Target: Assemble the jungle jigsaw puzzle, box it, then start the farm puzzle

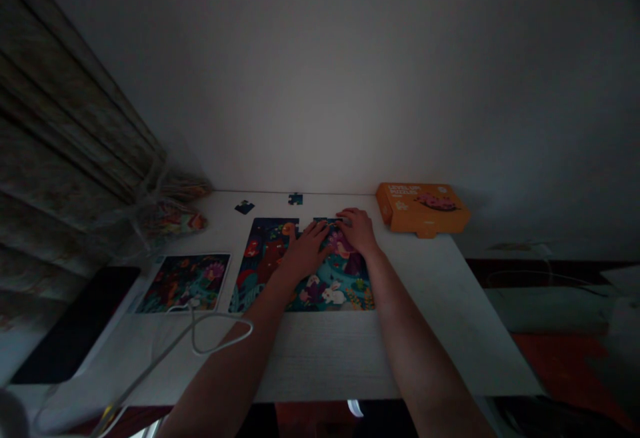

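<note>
A jigsaw puzzle (320,299) with dark forest animals lies mostly assembled on the white table. A notch shows in its top edge, just left of the middle. My left hand (307,250) rests flat on the upper middle of the puzzle, fingers spread. Over the upper right corner is my right hand (359,230), its fingers bent and apart, fingertips touching the pieces there. Both hands hide part of the picture. Behind the puzzle lie two loose pieces, a dark puzzle piece (245,207) at the left and a teal puzzle piece (295,199) nearer the middle.
A printed reference picture (185,283) lies left of the puzzle, with a white cable (220,317) across its front. Farther left are a black flat object (80,325) and a clear plastic bag (173,215). An orange puzzle box (425,209) stands back right against the wall.
</note>
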{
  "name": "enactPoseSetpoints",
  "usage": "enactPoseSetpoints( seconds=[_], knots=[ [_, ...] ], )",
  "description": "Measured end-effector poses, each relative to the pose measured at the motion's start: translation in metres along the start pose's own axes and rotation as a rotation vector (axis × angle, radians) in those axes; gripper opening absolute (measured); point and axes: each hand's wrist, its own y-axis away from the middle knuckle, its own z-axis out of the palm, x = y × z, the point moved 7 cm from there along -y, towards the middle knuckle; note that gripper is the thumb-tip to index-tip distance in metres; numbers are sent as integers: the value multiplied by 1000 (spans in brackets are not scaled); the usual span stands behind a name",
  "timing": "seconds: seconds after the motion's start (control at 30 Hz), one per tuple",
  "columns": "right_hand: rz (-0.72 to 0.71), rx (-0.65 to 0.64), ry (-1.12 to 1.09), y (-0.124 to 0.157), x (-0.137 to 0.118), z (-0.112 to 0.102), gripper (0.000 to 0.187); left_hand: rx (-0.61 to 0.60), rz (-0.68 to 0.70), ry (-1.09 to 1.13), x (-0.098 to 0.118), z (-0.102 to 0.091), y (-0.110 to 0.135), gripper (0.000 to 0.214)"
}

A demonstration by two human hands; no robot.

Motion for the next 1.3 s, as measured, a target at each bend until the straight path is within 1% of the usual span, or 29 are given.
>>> enactPoseSetpoints(
  seconds=[0.27,0.67,0.87,1.07,1.2,1.3],
  knots=[
    [-3,2,-12,0,1,0,25,63,-9,-28,1,0,2,49],
    [0,-44,26,0,-3,-1,24,11,20,27,-2,-4,-1,51],
    [-3,-60,40,2,-5,-1,25,81,66,-43,1,-4,-5,47],
    [-2,-88,58,3,-8,-2,26,61,39,-52,5,1,-4,50],
    [5,-79,72,3,-9,-3,25,72,21,-43,6,0,0,48],
    [10,-71,76,3,-10,-4,24,105,18,-5,-1,-5,-7,43]
  ],
)
